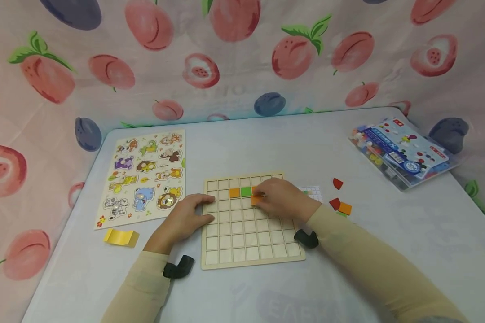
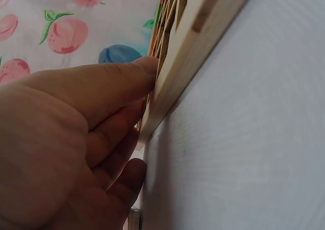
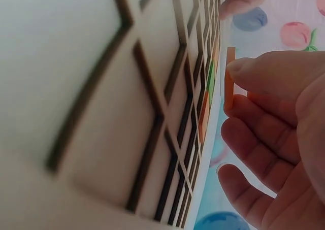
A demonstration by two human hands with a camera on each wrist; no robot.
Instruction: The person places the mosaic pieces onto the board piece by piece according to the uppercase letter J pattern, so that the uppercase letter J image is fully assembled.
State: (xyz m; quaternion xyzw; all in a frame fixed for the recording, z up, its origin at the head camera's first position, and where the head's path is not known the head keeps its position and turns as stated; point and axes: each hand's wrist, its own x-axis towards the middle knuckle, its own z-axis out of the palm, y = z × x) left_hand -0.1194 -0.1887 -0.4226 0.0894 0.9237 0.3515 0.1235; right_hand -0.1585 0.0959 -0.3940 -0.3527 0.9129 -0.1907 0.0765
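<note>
A wooden grid board (image 1: 253, 263) lies on the table in front of me. In an upper row sit an orange tile (image 1: 235, 193), a green tile (image 1: 246, 191) and another orange tile (image 3: 204, 119), partly hidden by my right hand in the head view. My right hand (image 1: 284, 197) pinches a square orange tile (image 3: 229, 95) between thumb and fingers, just above the grid. At the board's left edge, my left hand (image 1: 183, 219) rests with thumb and index finger apart, their tips touching the frame.
Right of the board are red pieces (image 1: 337, 183), a loose orange tile (image 1: 345, 208) and a green piece mostly covered. A gridded card (image 1: 316, 193) shows behind my right wrist. An animal puzzle (image 1: 131, 190), a yellow block (image 1: 121, 237) and a plastic case (image 1: 404, 152) lie farther out.
</note>
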